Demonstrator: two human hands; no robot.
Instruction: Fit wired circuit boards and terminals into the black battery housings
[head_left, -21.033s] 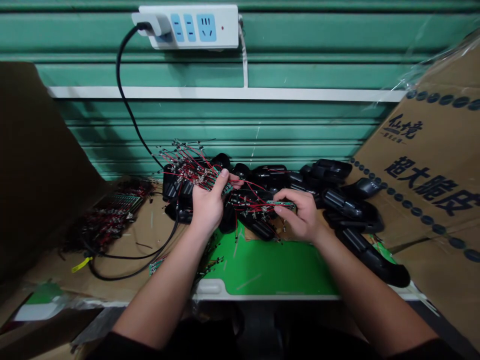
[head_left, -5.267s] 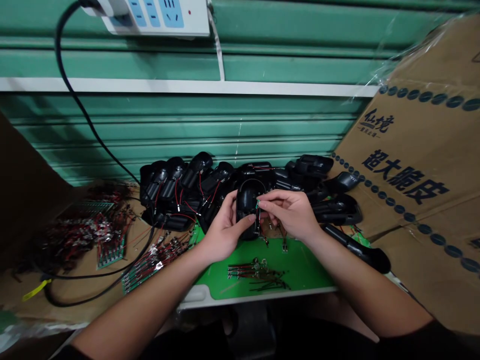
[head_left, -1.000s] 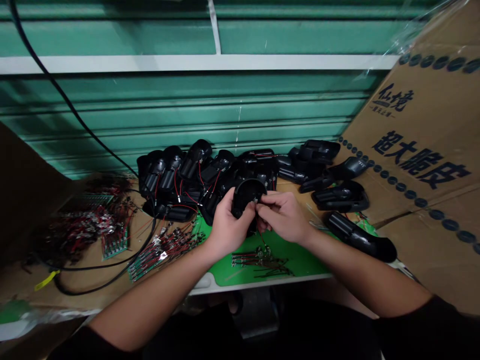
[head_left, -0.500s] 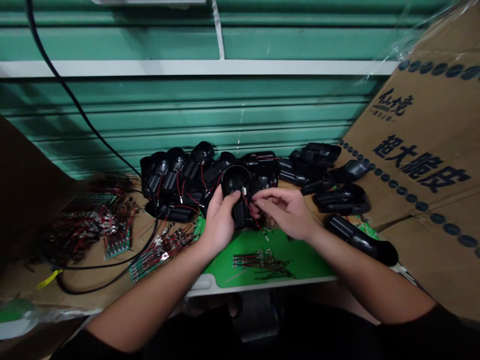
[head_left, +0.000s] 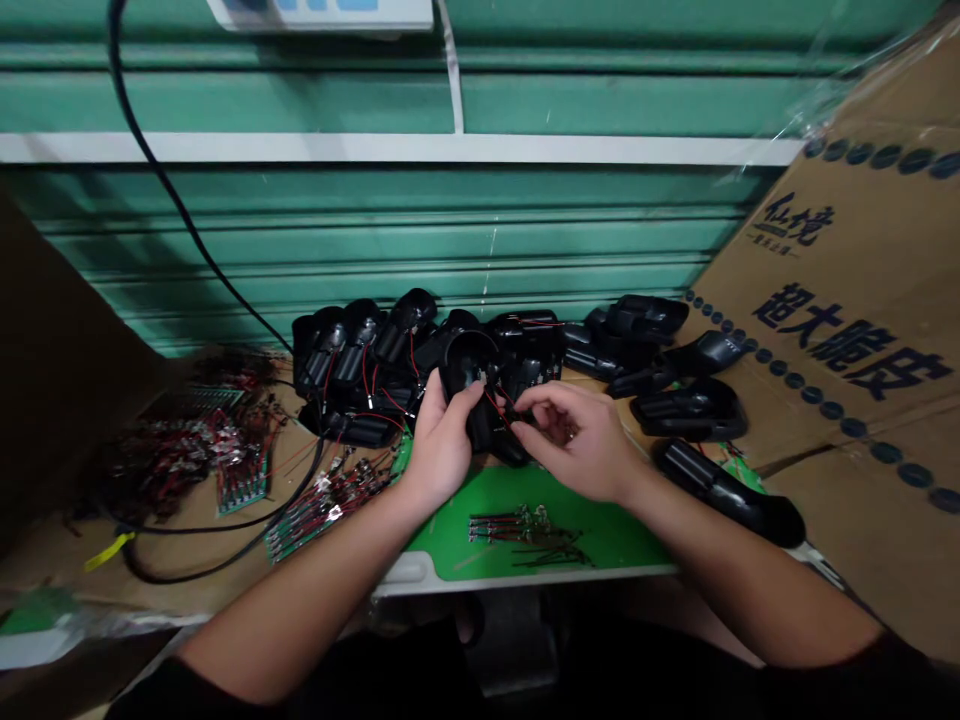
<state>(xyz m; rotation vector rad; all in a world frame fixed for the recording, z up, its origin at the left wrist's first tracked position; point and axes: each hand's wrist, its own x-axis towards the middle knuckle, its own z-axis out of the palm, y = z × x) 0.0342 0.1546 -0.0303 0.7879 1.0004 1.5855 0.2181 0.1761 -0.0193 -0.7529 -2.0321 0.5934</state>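
From the head camera, the left hand (head_left: 444, 445) grips a glossy black plastic housing with a rounded, bowl-like end (head_left: 459, 362), the thumb pressed over its near part. The housing is held above the back of the green board with a pale rim (head_left: 622, 525), in front of other housings. The right hand (head_left: 576, 437) is curled just beside it, thumb and forefinger next to a thin red wire (head_left: 493, 402); whether they pinch it cannot be told. The fingers hide some of the housing's right side.

Directly behind, a crowded row of black plastic housings (head_left: 365, 345), some trailing red leads, lines the green corrugated metal wall (head_left: 600, 232). More black housings (head_left: 727, 495) lie beyond the right forearm, beside a printed brown cardboard box (head_left: 840, 400).

Nearer the person, small circuit pieces with red and black leads (head_left: 506, 526) lie on the board. Close to the left forearm are green circuit strips with wires (head_left: 319, 512); past them, a tangled heap of wired components (head_left: 169, 445) spreads over cardboard. A thick black cable (head_left: 184, 215) hangs down and loops between strips and heap, a yellow tag (head_left: 109, 552) near its bend.
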